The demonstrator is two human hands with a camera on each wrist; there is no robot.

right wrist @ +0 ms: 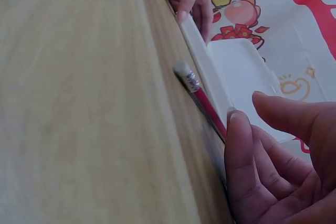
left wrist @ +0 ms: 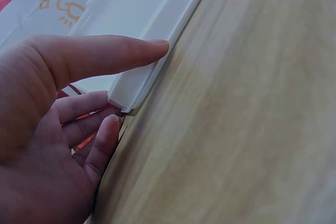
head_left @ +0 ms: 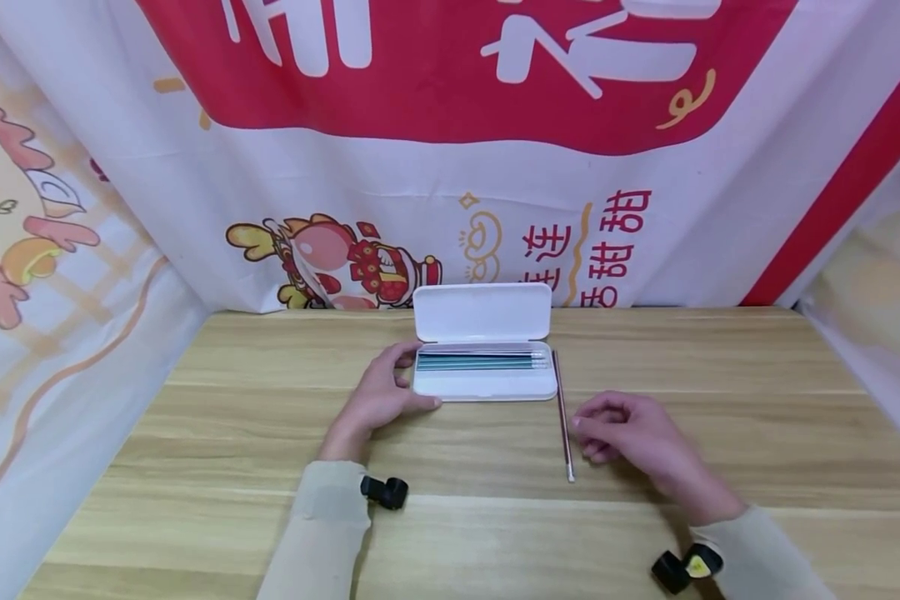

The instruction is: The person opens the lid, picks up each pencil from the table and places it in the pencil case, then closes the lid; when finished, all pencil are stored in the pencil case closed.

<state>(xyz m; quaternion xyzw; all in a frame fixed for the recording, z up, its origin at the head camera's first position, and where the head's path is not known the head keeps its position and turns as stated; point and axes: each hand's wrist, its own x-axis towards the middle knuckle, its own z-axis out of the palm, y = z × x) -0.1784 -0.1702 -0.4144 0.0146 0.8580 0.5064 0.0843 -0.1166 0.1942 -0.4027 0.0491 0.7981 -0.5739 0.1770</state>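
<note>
A white pencil case (head_left: 483,392) lies on the table with its lid (head_left: 482,312) raised at the back. Several teal pencils (head_left: 474,362) lie in its rear part, white eraser ends to the right. My left hand (head_left: 382,392) holds the case's left end, its thumb (left wrist: 152,51) along the front edge and its fingers around the side. To the right of the case lies a dark red pencil (head_left: 563,417), its eraser (right wrist: 184,70) toward me. Just right of that pencil is my right hand (head_left: 630,429), fingers loosely bent, with nothing between thumb and fingertips.
Under everything is a wood-grain table (head_left: 480,533). A white and red printed cloth (head_left: 390,167) hangs right behind the table's back edge, and more printed cloth (head_left: 82,275) covers the left side. Each wrist wears a small black camera (head_left: 385,492).
</note>
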